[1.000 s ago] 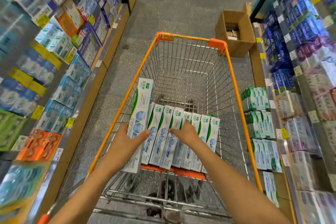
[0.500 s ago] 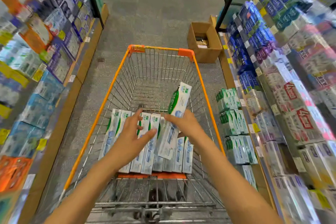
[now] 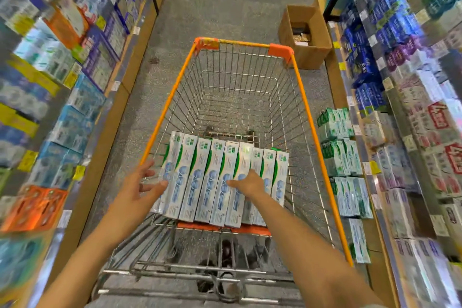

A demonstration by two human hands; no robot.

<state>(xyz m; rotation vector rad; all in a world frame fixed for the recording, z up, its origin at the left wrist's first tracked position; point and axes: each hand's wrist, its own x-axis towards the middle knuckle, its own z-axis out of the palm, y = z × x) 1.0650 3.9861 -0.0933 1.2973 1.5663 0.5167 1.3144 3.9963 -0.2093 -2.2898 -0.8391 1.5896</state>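
A wire shopping cart with an orange rim stands in the aisle before me. Several white-and-green toothpaste boxes lie side by side in a neat row at its near end. My left hand hovers open at the row's left end, thumb against the outermost box. My right hand rests on top of the boxes right of the middle, fingers down on them; whether it grips one is hidden.
Shelves of boxed goods line both sides. Matching green-and-white boxes sit on the right-hand lower shelves. An open cardboard carton stands on the floor beyond the cart's far right corner. Grey floor runs ahead.
The box my right hand held tilted above the row now lies flat in line. My left hand slid from the middle boxes to the left end.
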